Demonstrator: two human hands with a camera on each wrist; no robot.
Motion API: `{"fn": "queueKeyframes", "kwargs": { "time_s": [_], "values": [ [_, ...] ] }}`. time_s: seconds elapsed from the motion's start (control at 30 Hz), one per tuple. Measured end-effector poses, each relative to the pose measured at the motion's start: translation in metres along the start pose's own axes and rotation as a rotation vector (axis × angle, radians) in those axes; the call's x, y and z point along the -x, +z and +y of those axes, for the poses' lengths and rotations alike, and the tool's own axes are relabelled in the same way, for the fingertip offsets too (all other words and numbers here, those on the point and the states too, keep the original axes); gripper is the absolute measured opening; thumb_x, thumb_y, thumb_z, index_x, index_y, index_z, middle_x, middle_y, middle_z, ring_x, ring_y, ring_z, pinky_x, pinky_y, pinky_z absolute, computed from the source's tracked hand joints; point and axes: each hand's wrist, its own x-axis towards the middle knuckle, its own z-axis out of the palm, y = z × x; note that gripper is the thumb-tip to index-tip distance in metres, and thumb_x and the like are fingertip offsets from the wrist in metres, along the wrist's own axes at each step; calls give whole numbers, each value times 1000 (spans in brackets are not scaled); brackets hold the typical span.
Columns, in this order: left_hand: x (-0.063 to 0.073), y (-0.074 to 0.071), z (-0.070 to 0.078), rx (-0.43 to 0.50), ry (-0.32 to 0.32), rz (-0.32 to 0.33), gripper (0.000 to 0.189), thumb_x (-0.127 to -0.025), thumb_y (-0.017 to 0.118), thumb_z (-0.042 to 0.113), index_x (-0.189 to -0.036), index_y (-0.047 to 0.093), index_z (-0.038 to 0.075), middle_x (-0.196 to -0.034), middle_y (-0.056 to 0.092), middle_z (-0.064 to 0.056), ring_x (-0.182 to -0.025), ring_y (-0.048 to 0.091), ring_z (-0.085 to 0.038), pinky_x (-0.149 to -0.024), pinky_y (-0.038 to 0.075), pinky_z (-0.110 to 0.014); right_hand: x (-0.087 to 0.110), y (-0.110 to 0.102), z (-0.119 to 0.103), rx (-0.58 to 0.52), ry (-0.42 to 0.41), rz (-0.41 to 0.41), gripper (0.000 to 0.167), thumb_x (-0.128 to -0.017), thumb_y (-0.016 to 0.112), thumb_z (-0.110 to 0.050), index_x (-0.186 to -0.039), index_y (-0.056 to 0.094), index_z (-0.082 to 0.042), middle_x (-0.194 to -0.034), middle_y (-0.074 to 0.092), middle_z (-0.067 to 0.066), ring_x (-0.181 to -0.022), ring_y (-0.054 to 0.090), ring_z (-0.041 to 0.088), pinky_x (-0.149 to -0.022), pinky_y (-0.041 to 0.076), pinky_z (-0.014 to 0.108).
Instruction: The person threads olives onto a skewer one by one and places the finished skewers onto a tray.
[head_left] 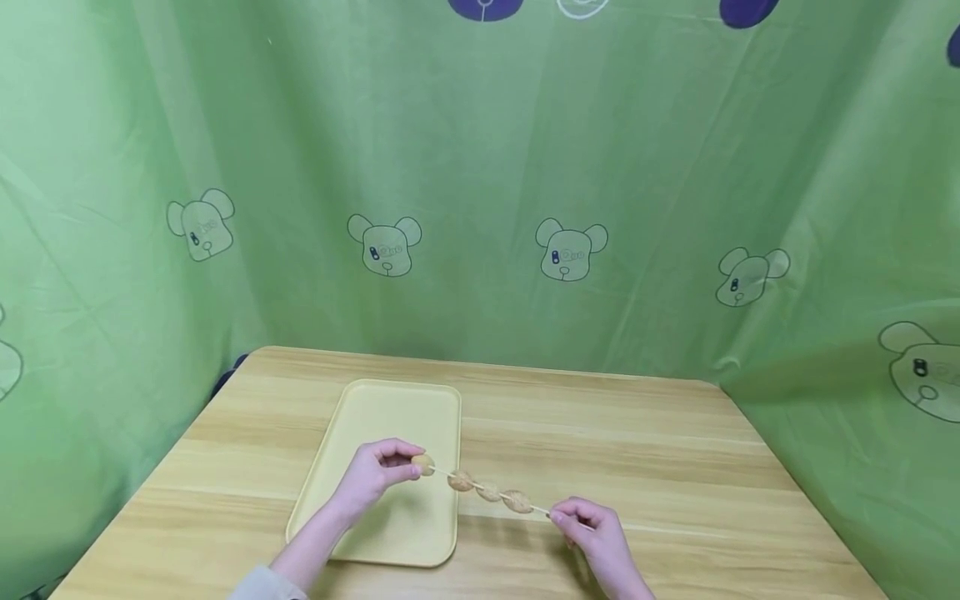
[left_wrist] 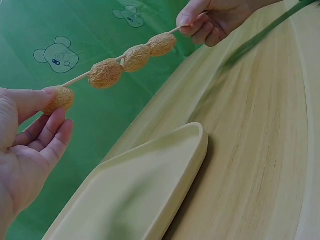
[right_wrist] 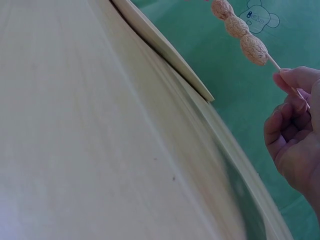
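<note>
A thin wooden skewer [left_wrist: 76,79] is held up in the air between both hands. Three wrinkled golden-brown balls [left_wrist: 136,58] sit threaded along it, close together toward the right hand's side. My left hand [head_left: 372,472] pinches another such ball [left_wrist: 61,100] between thumb and fingers, right at the skewer's left end. Bare stick shows between that ball and the other three. With thumb and forefinger, my right hand [head_left: 597,537] grips the skewer's other end, its remaining fingers curled in below, as the right wrist view shows.
A pale yellow rectangular tray [head_left: 397,408] lies on the wooden table [head_left: 600,433], under and beyond my left hand. Behind the table's far edge hangs a green curtain [head_left: 480,317] printed with bear heads, and it also encloses both sides.
</note>
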Motion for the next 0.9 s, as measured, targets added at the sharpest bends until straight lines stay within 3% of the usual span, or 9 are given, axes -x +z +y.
{"fn": "queueKeyframes", "kwargs": {
  "time_s": [0.3,0.67,0.9],
  "values": [
    [-1,1,-3,27,-3,3,34,-77,68,-5,-105,54,-20,-92,65,-16,-75,62,-9,-74,53,-23,-1,0,0,-11,-9,-16,10,-82,64,0,-80,63,10,-60,49,-6,-53,44,9,-45,39,29],
    [0,2,-5,83,33,-31,38,-78,67,-5,-106,49,-23,-84,66,2,-73,61,-7,-73,52,-21,-2,0,0,-22,-31,-27,13,-82,63,0,-81,61,13,-60,49,-5,-53,45,9,-45,39,30],
    [2,4,-5,91,29,-34,38,-77,67,-5,-105,49,-24,-83,65,3,-74,60,-7,-73,52,-20,-2,0,0,-31,-25,-35,15,-82,64,0,-82,60,15,-60,50,-5,-53,45,11,-45,40,29]
  ]
}}
